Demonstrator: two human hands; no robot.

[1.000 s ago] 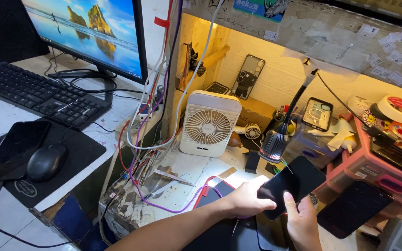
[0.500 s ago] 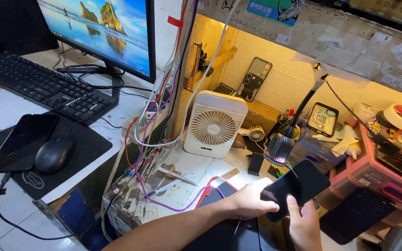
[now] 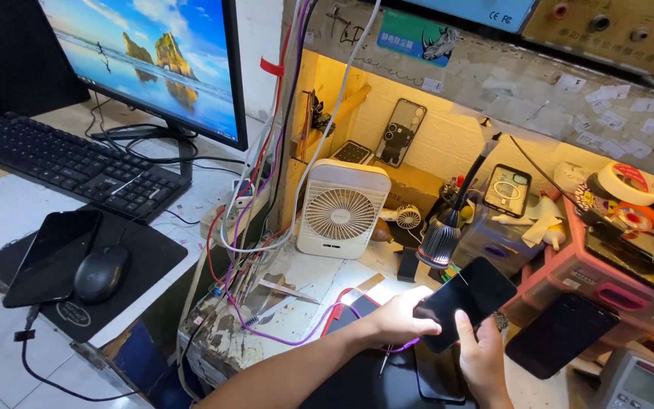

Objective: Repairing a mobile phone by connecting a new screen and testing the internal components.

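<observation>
A black smartphone (image 3: 469, 299) with a dark screen is held tilted above the workbench in both hands. My left hand (image 3: 397, 321) grips its lower left edge with the fingers curled over the screen side. My right hand (image 3: 483, 357) supports it from below, thumb pressed on the glass. Under the hands lies a dark work mat (image 3: 372, 382). A gooseneck lamp head (image 3: 440, 242) hangs just above the phone.
A white desk fan (image 3: 340, 208) stands behind a tangle of cables (image 3: 247, 227). Another dark phone (image 3: 562, 333) lies to the right beside a pink parts box (image 3: 607, 284). On the left desk sit a monitor (image 3: 153, 60), keyboard (image 3: 70, 163), mouse (image 3: 101, 273) and tablet (image 3: 53, 254).
The view has shifted slightly, so the bench objects sit further right and lower. Both hands keep hold of the phone in much the same pose.
</observation>
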